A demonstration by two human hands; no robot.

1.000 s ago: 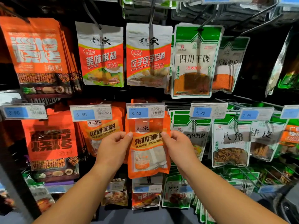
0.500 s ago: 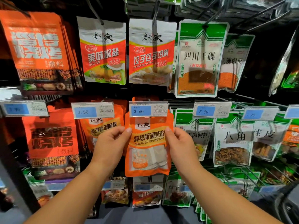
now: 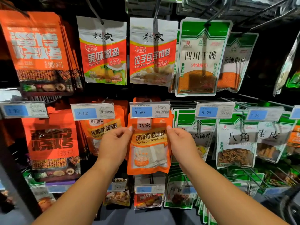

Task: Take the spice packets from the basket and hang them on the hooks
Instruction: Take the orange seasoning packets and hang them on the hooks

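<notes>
With the left hand (image 3: 115,143) and right hand (image 3: 181,142) each in a pinch grip on an upper side edge of the orange rib seasoning packet (image 3: 149,148), its top behind the 3.60 price tag (image 3: 149,111), the hidden hang hole could have missed the hook, dropping the packet on release.

The packet (image 3: 148,148) has its top tucked behind the 3.60 tag (image 3: 149,110), so the hook there is out of sight, and fingertips of the left hand (image 3: 113,143) and right hand (image 3: 182,143) vanish behind it. The far-left tag (image 3: 24,110) and the low tags (image 3: 150,189) are too smeared to read; the right edge cuts off the last tag (image 3: 296,112).
</notes>
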